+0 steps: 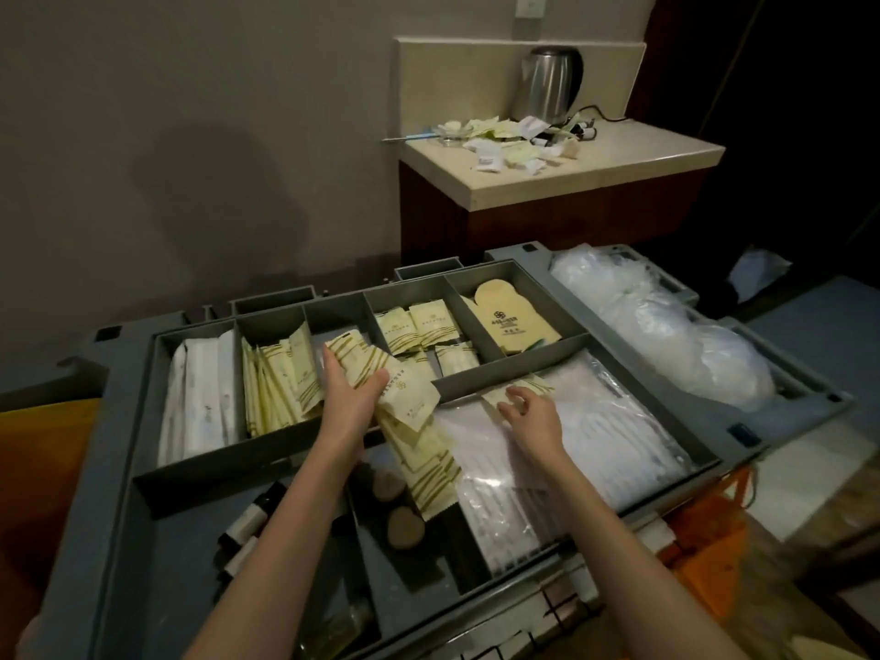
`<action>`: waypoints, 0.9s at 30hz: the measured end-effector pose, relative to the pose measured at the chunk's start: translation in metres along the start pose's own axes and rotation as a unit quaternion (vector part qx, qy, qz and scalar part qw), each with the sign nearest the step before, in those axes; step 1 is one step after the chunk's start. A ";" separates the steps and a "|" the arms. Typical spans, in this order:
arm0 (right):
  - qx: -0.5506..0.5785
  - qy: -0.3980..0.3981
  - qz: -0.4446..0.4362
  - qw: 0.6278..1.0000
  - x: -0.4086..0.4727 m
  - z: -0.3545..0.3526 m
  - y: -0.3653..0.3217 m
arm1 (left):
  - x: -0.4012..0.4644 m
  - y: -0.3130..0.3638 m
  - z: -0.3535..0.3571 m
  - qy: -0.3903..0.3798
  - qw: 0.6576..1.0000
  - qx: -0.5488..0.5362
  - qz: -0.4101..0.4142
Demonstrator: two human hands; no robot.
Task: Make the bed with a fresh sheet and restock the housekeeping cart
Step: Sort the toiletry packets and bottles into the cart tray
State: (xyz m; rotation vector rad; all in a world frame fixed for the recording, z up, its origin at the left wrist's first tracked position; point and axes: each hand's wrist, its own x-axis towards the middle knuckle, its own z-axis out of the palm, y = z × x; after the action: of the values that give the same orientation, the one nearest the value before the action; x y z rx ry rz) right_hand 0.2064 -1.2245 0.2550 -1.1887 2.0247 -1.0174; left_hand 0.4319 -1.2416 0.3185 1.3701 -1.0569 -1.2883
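Fingers (333,369) of the left hand (350,397) curl round a fanned stack of cream sachets (405,402) above the middle of the housekeeping cart (743,412) tray, while the right hand (526,414), fingers loosely curled, pinches a single sachet (516,390) lying on clear-wrapped packs (595,435) to the right. Light, thin and slick, the sachets look apt to slide apart; gripping across the stack's middle seems safest.
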 end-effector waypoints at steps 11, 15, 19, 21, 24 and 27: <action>0.154 -0.015 -0.074 0.985 -0.014 -0.025 -0.037 | 0.024 0.015 -0.009 0.026 0.999 -0.017 -0.010; 0.122 -0.086 -0.112 0.982 0.014 -0.023 -0.070 | 0.032 0.011 -0.015 0.040 0.998 -0.027 -0.028; 0.074 -0.150 -0.121 0.979 0.049 0.003 -0.095 | 0.044 0.014 -0.025 0.051 0.998 -0.027 -0.024; 0.047 -0.192 -0.137 0.971 0.065 0.015 -0.103 | 0.052 0.021 -0.030 0.066 0.997 -0.027 -0.020; -0.023 -0.260 -0.142 0.955 0.082 0.034 -0.099 | 0.064 0.024 -0.034 0.090 0.995 -0.043 -0.024; -0.063 -0.310 -0.130 0.940 0.093 0.047 -0.091 | 0.070 0.020 -0.036 0.098 0.993 -0.051 -0.029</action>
State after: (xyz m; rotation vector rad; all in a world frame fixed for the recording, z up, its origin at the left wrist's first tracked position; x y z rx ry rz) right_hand 0.2436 -1.3515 0.2964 -1.6313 1.4708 -0.5240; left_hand 0.4728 -1.3113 0.3256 1.4255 -0.8121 -1.2058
